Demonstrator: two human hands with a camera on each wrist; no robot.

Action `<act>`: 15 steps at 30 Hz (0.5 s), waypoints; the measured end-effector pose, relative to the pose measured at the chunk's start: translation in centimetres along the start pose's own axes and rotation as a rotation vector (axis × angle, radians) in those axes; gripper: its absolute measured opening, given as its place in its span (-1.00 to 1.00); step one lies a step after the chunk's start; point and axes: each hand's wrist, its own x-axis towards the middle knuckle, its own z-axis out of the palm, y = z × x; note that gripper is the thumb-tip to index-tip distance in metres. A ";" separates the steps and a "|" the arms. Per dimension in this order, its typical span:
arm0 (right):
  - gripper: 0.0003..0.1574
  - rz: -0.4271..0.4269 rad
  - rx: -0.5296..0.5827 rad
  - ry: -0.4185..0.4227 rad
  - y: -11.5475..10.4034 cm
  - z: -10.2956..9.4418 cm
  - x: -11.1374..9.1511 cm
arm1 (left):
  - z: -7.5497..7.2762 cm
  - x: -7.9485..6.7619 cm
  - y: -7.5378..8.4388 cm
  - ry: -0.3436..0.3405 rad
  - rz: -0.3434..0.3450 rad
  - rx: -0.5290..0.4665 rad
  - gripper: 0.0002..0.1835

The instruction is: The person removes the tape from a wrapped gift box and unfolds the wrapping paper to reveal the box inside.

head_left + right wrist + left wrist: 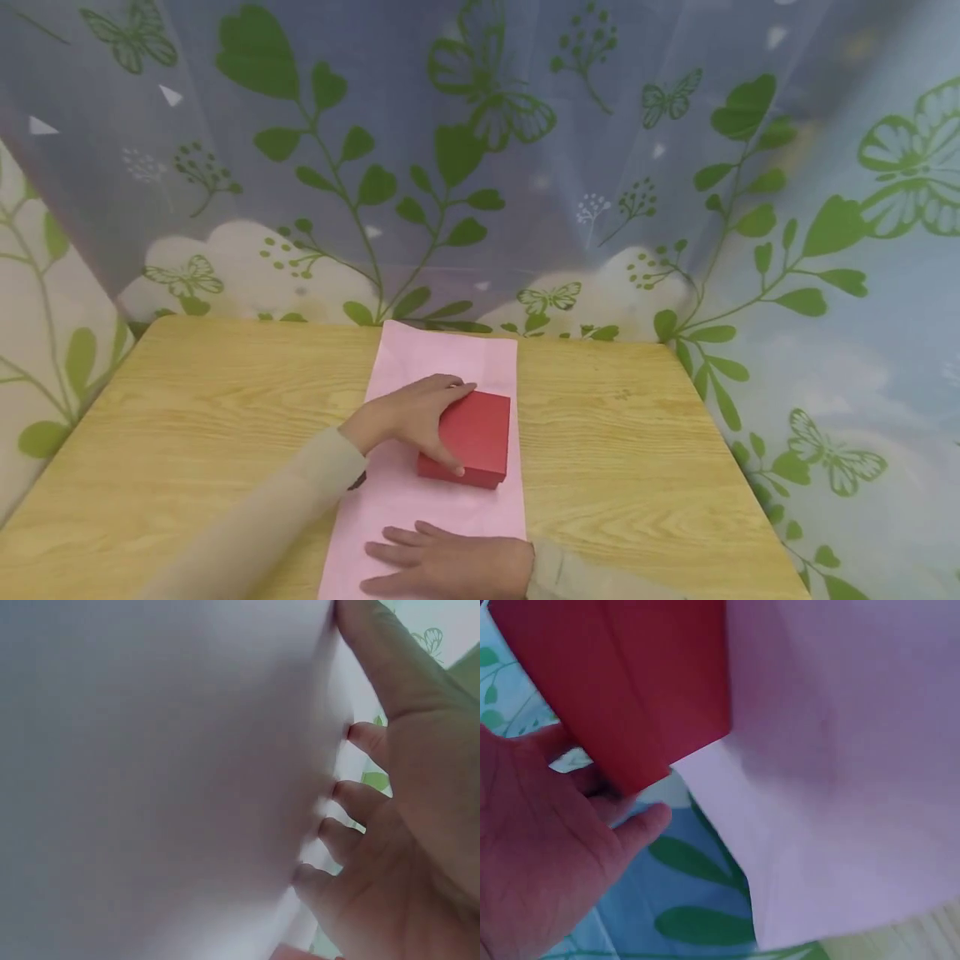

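A closed red box [474, 437] sits on a long sheet of pink paper [450, 358]. My left hand [416, 417] grips the box from its left side, with the thumb at the near edge and a finger at the far edge; the other fingertips are partly hidden. The left wrist view shows the red box [660, 667] beside that hand [547, 840]. Nearer to me, my right hand [457, 565] rests on the paper with its fingers spread. In the right wrist view, the fingertips [352, 802] touch the pink paper [165, 780].
Under the paper is a wooden table [615, 450]. A curtain [480, 167] printed with green leaves and butterflies hangs behind the table and along its sides. A small dark object [358, 481] shows under the left wrist.
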 end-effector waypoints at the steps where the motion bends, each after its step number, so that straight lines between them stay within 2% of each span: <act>1: -0.30 0.005 0.013 -0.006 0.1 0.1 0.2 | 0.1 -0.4 -0.1 0.016 -0.009 0.016 0.35; 4: -0.32 0.009 0.063 -0.012 0.4 0.4 0.4 | 0.1 -1.5 -0.3 0.042 -0.040 0.042 0.35; 7: -0.33 0.003 0.073 -0.004 0.7 0.7 0.1 | 0.2 -2.4 -0.4 0.052 -0.064 0.028 0.36; 15: -0.28 -0.047 0.130 0.005 1.3 0.4 -0.7 | 0.5 -3.4 0.0 0.116 -0.094 -0.004 0.40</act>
